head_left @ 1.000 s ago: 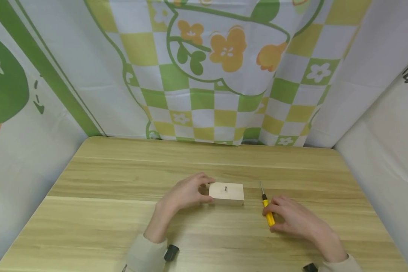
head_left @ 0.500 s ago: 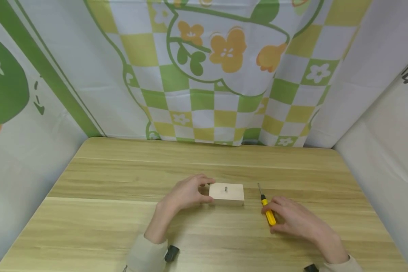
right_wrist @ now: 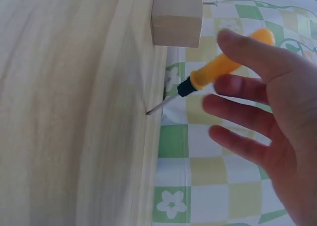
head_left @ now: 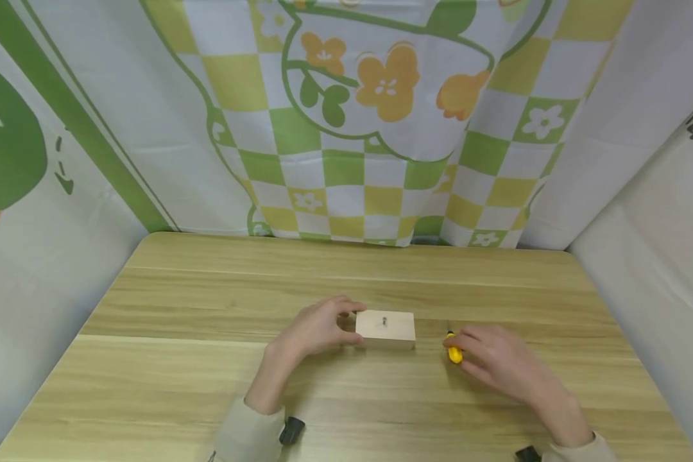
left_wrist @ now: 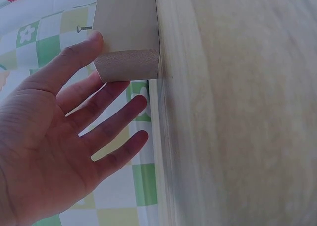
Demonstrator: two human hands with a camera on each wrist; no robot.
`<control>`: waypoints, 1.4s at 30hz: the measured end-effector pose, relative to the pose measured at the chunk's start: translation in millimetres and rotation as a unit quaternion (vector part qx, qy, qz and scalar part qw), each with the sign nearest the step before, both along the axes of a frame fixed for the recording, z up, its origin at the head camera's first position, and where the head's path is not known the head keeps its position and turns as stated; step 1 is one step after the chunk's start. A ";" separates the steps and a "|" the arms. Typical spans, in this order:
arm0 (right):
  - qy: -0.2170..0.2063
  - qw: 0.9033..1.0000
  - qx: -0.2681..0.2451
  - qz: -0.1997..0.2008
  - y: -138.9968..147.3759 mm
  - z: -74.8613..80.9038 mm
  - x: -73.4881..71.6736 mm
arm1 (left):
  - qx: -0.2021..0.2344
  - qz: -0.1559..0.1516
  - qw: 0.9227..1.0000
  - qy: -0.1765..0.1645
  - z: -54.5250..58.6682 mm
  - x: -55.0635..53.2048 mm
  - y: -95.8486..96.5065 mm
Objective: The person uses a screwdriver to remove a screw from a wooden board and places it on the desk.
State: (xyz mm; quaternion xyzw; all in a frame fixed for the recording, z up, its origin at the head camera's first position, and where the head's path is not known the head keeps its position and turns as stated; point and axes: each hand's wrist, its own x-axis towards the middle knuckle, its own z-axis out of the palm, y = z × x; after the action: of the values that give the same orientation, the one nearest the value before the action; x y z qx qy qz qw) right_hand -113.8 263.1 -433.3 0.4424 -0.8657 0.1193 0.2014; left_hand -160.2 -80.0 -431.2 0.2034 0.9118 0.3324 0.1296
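Observation:
A pale wooden block [head_left: 385, 330] lies on the table, with a screw [left_wrist: 84, 28] standing up out of its top face. My left hand [head_left: 317, 328] holds the block's left end between thumb and fingers, its other fingers spread apart. To the right of the block, my right hand [head_left: 505, 360] pinches a yellow-handled screwdriver [right_wrist: 213, 71] between thumb and index finger. The screwdriver is tilted, its metal tip down at the tabletop and its handle raised. In the right wrist view the lower fingers of that hand hang loose, off the handle.
The wood-grain table [head_left: 208, 282] extends around both hands. A checked, flowered curtain [head_left: 346, 173] hangs along its far edge, and white printed cloth closes off the left and right sides. Dark wrist devices sit near both sleeves.
The screwdriver, earlier lying almost flat, has its handle lifted and now stands more upright. My right fingers have shifted slightly away from me with it. The left hand and block stay put.

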 end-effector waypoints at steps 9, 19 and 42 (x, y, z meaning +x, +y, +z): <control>0.029 0.998 -0.057 -0.024 -8.4 14.1 -1.5 | 0.002 -0.003 1.000 -0.001 -0.7 -0.5 0.0; 0.056 0.990 -0.129 -0.011 -25.0 25.1 -4.4 | 0.003 -0.007 1.000 0.003 0.6 -0.5 -0.3; 0.016 0.989 -0.150 0.006 -60.7 53.3 -17.3 | 0.017 -0.010 1.000 -0.007 -0.6 -1.2 1.5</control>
State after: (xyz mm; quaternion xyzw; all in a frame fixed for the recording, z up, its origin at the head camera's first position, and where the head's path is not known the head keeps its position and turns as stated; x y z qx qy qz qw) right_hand -131.1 202.3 -380.1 0.4144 -0.8319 0.2422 0.2784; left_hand -161.4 -78.5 -431.7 0.2126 0.9028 0.3481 0.1362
